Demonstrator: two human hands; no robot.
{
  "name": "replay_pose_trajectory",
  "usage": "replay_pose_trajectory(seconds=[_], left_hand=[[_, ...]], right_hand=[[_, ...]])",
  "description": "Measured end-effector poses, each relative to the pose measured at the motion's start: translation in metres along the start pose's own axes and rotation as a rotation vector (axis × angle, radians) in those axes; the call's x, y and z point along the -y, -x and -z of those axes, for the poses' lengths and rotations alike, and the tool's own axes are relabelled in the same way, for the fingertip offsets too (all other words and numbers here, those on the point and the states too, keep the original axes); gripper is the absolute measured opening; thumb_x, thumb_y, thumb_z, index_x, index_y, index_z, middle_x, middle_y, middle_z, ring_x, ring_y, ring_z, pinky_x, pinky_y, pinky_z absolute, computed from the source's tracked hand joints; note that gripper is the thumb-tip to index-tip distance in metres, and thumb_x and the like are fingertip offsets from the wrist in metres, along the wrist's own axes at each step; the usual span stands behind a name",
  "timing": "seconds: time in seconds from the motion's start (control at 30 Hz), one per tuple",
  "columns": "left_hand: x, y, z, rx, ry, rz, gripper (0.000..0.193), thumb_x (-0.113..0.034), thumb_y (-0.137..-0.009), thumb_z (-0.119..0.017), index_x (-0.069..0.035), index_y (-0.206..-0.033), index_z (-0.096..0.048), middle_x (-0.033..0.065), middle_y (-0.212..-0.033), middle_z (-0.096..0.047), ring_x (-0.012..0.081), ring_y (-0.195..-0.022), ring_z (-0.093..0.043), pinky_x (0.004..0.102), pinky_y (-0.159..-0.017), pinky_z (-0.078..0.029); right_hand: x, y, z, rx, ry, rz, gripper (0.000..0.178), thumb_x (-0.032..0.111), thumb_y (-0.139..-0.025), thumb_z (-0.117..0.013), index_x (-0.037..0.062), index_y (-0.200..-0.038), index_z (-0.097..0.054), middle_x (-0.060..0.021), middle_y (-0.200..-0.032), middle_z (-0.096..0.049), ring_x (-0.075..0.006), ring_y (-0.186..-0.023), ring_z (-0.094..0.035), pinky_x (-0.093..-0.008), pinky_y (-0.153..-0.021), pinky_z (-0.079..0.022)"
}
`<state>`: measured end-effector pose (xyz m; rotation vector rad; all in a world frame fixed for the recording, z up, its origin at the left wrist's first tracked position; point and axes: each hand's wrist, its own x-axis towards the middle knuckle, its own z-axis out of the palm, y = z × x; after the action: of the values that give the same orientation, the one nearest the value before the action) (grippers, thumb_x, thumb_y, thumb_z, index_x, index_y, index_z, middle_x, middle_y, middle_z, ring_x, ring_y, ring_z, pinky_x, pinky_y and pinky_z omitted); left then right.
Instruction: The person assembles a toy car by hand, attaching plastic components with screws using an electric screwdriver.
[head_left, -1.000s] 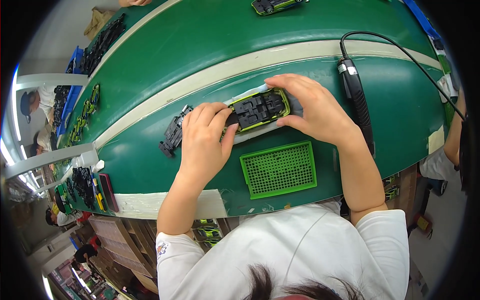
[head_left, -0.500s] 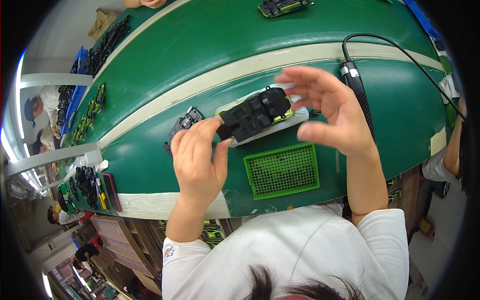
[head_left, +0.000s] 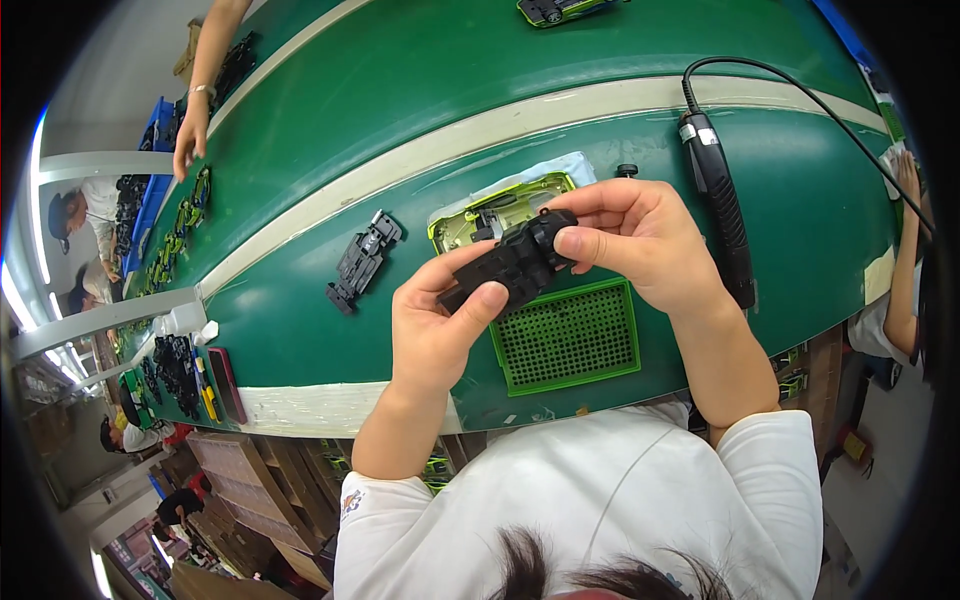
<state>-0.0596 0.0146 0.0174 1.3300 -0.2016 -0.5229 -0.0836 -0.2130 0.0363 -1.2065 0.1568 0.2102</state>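
Note:
A black plastic toy-car interior piece [head_left: 517, 262], moulded with seat shapes, is held in the air by both hands. My left hand [head_left: 440, 310] pinches its left end between thumb and fingers. On its right end my right hand [head_left: 630, 240] has a similar pinch. Behind it a lime-green toy-car body shell [head_left: 459, 229] lies hollow side up on a pale blue-white cloth-like pad [head_left: 572, 166], partly hidden by the hands and the piece. A black car chassis [head_left: 364, 262] rests on the green table [head_left: 290, 330], left of the shell.
A green perforated basket [head_left: 570, 345] sits close in front of me. On the right lies a black corded electric screwdriver [head_left: 718, 190]; a small black part [head_left: 627, 171] is left of it. Another person's arm [head_left: 208, 70] reaches toward a row of green cars [head_left: 180, 225] at far left.
The black interior piece has come up out of the green shell toward me. My right hand has closed on it. Another person's arm has reached in at the upper left.

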Motion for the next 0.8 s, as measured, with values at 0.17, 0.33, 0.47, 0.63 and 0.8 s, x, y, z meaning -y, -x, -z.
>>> replay_pose_trajectory(seconds=[0.17,0.33,0.47,0.63,0.8], left_hand=[[0.0034,-0.0012,-0.0002,-0.001,0.068,-0.02,0.039,-0.015,-0.092,-0.067,0.011,-0.12,-0.057,0.0244,-0.109,-0.066,0.0323,-0.097,-0.069,0.0448,-0.085,-0.059],[0.0001,-0.0035,-0.0015,0.061,0.098,-0.024,0.04,-0.017,-0.093,-0.066,0.013,-0.117,-0.057,0.0252,-0.108,-0.066,0.0325,-0.093,-0.07,0.044,-0.081,-0.061],[-0.0014,-0.0031,-0.0023,0.058,0.099,-0.035,0.04,-0.018,-0.093,-0.066,0.014,-0.116,-0.057,0.0256,-0.108,-0.066,0.0327,-0.092,-0.07,0.0435,-0.079,-0.061],[-0.0016,-0.004,0.0003,0.094,0.096,-0.04,0.039,-0.018,-0.093,-0.065,0.014,-0.115,-0.058,0.0255,-0.106,-0.067,0.0331,-0.092,-0.07,0.0437,-0.079,-0.061],[-0.0001,-0.0041,-0.0003,0.085,0.1,-0.039,0.039,-0.019,-0.093,-0.065,0.014,-0.114,-0.058,0.0259,-0.106,-0.067,0.0334,-0.092,-0.07,0.0434,-0.078,-0.062]], right_hand=[[-0.0016,-0.0017,0.0001,0.006,0.006,-0.051,0.029,0.005,-0.086,-0.072,-0.0058,-0.112,-0.066,-0.0106,-0.093,-0.072,-0.0124,-0.077,-0.068,-0.0243,-0.067,-0.056],[-0.0028,-0.0024,0.0018,0.002,-0.01,-0.086,0.03,0.006,-0.086,-0.072,-0.0061,-0.112,-0.066,-0.0107,-0.092,-0.072,-0.0128,-0.076,-0.068,-0.0247,-0.065,-0.056],[-0.0029,-0.0032,0.001,0.011,-0.009,-0.102,0.029,0.007,-0.086,-0.072,-0.0057,-0.112,-0.066,-0.0108,-0.092,-0.072,-0.0131,-0.076,-0.068,-0.0249,-0.065,-0.056],[-0.0041,-0.0042,0.0022,0.027,-0.044,-0.117,0.029,0.009,-0.087,-0.071,-0.0055,-0.112,-0.066,-0.0108,-0.091,-0.072,-0.0136,-0.075,-0.069,-0.0253,-0.065,-0.057],[-0.0048,-0.005,0.0034,0.044,-0.06,-0.115,0.03,0.011,-0.088,-0.071,-0.0053,-0.112,-0.066,-0.0111,-0.092,-0.072,-0.0136,-0.075,-0.068,-0.0257,-0.064,-0.057]])
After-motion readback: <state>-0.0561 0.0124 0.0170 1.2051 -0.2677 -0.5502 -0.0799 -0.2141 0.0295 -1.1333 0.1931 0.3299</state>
